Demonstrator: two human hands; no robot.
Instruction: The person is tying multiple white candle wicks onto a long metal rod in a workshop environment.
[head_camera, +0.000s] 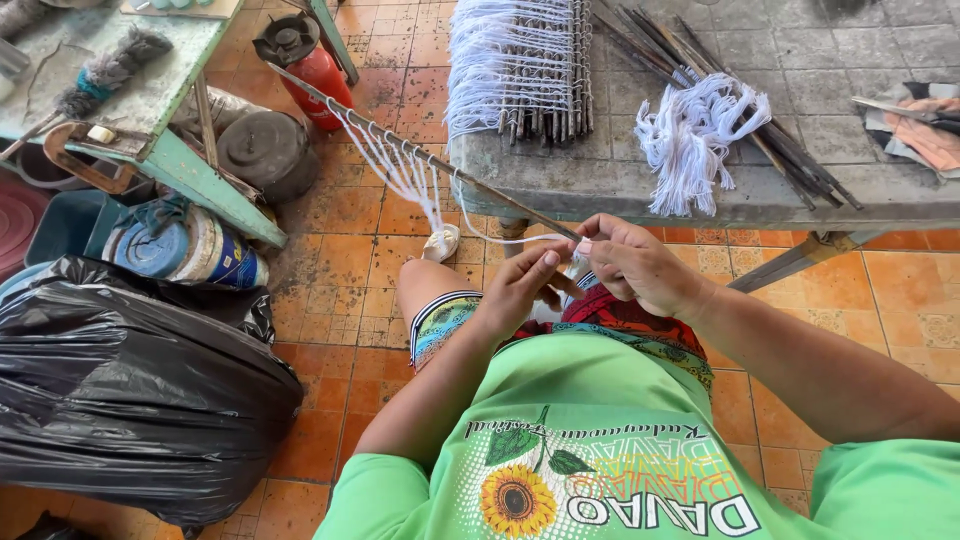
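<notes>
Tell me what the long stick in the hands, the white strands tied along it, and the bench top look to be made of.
The stick held by the left hand and right hand looks like thin bare wood or bamboo: brown, matte, straight. The white strands look like soft cotton or synthetic string: limp, fraying loops. The bench top seems concrete or weathered painted board: grey, rough, stained; I cannot tell which.
</notes>
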